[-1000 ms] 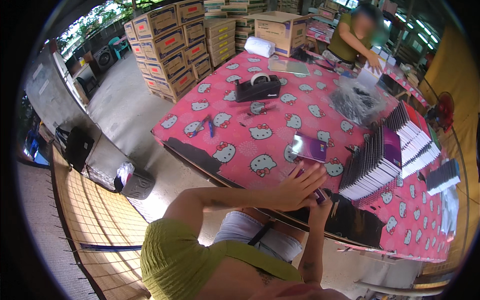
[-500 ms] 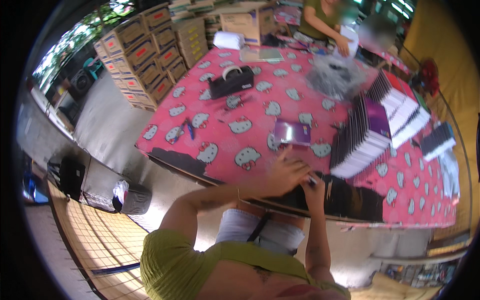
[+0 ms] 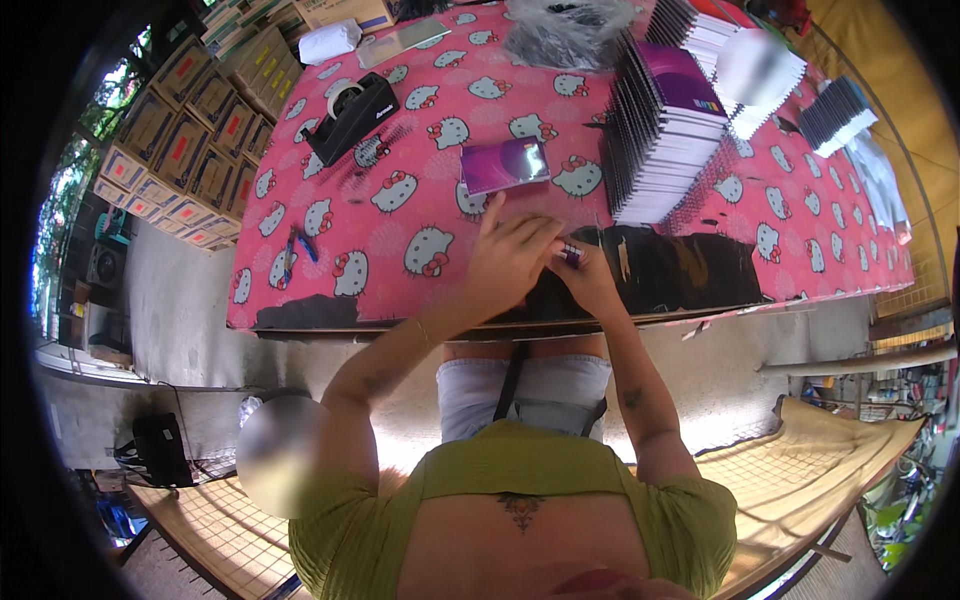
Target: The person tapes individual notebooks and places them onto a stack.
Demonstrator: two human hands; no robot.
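Observation:
At the table's near edge my two hands meet. My right hand (image 3: 590, 283) is closed round a small dark purple piece with white marks (image 3: 571, 254), too small to name surely. My left hand (image 3: 512, 262) reaches across to it, thumb apart and fingers stretched, the fingertips at or against the piece; whether they touch it I cannot tell. Just beyond my left hand a purple notebook (image 3: 505, 165) lies flat, its glossy cover catching light. To the right rises a tall stack of spiral-bound purple notebooks (image 3: 660, 140).
A black tape dispenser (image 3: 355, 118) and blue-handled pliers (image 3: 299, 250) lie left on the pink patterned table cover (image 3: 400, 290). A crumpled plastic bag (image 3: 565, 35) is at the back. More notebooks (image 3: 838, 115) sit at right. Cardboard boxes (image 3: 185, 135) are piled beyond the table's left side.
My view has tilted down and shifted, so the table sits higher and the person across is out of view. Both hands stay together at the small piece; the notebook still lies beyond them.

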